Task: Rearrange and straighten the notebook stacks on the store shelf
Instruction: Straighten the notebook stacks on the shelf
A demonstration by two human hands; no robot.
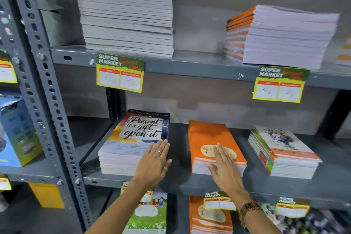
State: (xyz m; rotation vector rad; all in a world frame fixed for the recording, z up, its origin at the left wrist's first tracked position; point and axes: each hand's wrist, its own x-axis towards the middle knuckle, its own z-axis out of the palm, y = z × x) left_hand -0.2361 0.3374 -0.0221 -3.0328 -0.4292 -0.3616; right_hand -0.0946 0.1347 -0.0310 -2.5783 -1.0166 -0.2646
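Observation:
On the middle shelf (pixel 178 184) stand three notebook stacks. The left stack (pixel 133 138) has a cover reading "Present is a gift, open it". My left hand (pixel 153 163) lies flat against its front right corner, fingers apart. The orange stack (pixel 207 138) sits in the middle, and my right hand (pixel 224 165) rests flat on its top near the front edge, holding nothing. A floral-cover stack (pixel 284 154) sits at the right, turned at an angle.
The upper shelf carries a tall white stack (pixel 127 11) and a skewed orange-spined stack (pixel 281 38). Yellow price tags (pixel 120 73) hang from the shelf edges. A perforated grey upright (pixel 47 89) stands at left beside a blue box (pixel 17 131). More notebooks lie on the lower shelf.

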